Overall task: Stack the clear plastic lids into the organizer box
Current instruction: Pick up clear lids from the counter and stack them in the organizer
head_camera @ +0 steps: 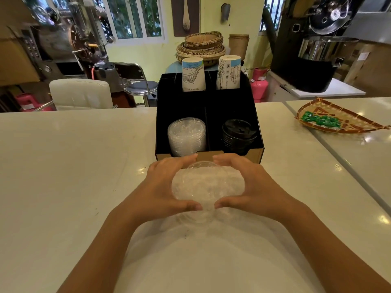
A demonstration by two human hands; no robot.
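Both hands cup a stack of clear lids (208, 183) just in front of the box (259, 144): the left hand (163, 188) presses its left side, the right hand (252, 187) its right, fingers curled round the rim. The stack lies near the box's front wall, roughly centred on it. Its target bay, front-left in the box, already holds lids (186, 136), so the move likely goes forward, up over the wall, and slightly left.

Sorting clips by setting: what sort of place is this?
Probably a café or coffee roastery: an organizer box with paper cups and clear plastic lids, plus a roaster-like machine behind.
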